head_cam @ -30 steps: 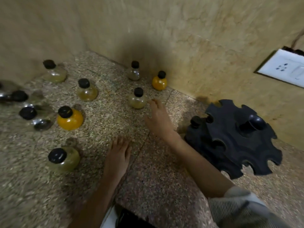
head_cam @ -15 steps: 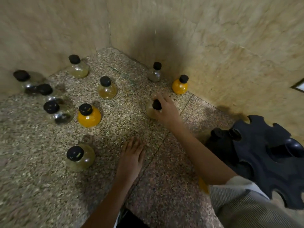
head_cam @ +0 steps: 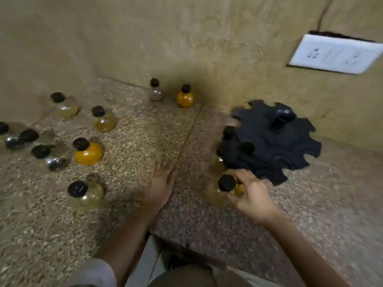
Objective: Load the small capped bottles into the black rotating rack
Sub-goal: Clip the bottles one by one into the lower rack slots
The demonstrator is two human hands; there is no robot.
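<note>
Right hand (head_cam: 251, 195) pinches the pale bottle (head_cam: 215, 193) by its neck at the rack's (head_cam: 269, 141) seven o'clock edge; likely light, smooth, slippery; left hand (head_cam: 160, 183) lies flat, released.

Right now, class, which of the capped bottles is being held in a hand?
The pale yellow bottle beside the black rack, gripped by the right hand; every other bottle stands untouched.

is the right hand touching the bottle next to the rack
Touching. The head view shows the right hand with its fingers wrapped around the neck of the pale bottle, just under its black cap, close to the black rack.
</note>
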